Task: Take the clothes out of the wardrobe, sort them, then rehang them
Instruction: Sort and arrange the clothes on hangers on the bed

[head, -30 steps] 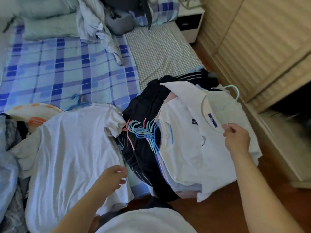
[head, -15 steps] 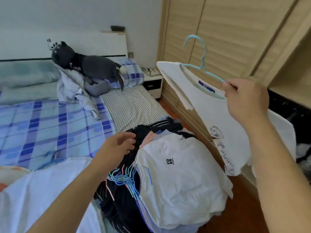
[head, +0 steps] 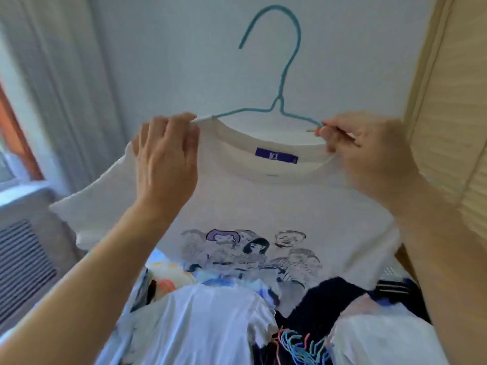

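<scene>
A white T-shirt [head: 237, 206] is held up in front of a pale wall [head: 184, 48] on a teal wire hanger [head: 283, 75], its hook upright above the collar. The left hand [head: 166, 159] grips the shirt's shoulder at the hanger's left end; the right hand [head: 369, 154] pinches the collar and wire at the other end. A purple label [head: 276, 155] sits inside the neck, and a line drawing of faces [head: 250, 254] covers the chest (blurred in places). Below lie white and dark clothes [head: 210, 325] and a bunch of coloured hangers [head: 300, 343]. A slatted wardrobe door [head: 453, 101] stands at right.
</scene>
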Available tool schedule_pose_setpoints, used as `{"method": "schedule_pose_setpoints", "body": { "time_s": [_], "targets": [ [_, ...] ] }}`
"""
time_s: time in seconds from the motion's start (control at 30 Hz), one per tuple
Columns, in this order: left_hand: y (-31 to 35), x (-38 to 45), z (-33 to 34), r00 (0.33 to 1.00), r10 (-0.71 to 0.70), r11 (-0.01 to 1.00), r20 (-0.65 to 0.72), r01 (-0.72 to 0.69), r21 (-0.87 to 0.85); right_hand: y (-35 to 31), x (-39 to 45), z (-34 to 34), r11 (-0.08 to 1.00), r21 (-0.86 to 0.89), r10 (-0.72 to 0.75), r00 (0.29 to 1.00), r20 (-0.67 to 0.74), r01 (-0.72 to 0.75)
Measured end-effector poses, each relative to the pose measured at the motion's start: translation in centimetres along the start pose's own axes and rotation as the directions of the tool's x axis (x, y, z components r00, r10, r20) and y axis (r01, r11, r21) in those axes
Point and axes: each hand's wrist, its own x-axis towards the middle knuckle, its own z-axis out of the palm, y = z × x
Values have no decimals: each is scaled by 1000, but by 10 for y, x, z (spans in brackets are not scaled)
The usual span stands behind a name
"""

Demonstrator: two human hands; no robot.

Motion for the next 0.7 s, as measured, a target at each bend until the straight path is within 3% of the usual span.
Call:
{"method": "schedule_pose_setpoints", "body": {
  "time_s": [0.13, 0.27, 0.43, 0.6, 0.7],
  "targets": [
    [-34, 36, -66, 981, 33, 987, -193, -1, 162, -37, 29, 40, 993, 14, -113, 991, -66, 115],
    [-65, 42, -116, 971, 1, 960, -238, 66, 274, -70, 48, 64, 984, 22, -172, 978, -119, 176],
    [-110, 44, -153, 973, -28, 921, -230, 115, 372, -91, 49, 103, 973, 215, -107, 989, 105, 83],
    [-175, 31, -130, 985, -147, 930, -95, 171, 326, -75, 40, 155, 981, 192, -29, 974, 225, -15],
    [-239, -5, -78, 967, -253, 920, 13, 236, 314, -45, 18, 230, 991, 66, 93, 946, 310, -119]
  ]
}}
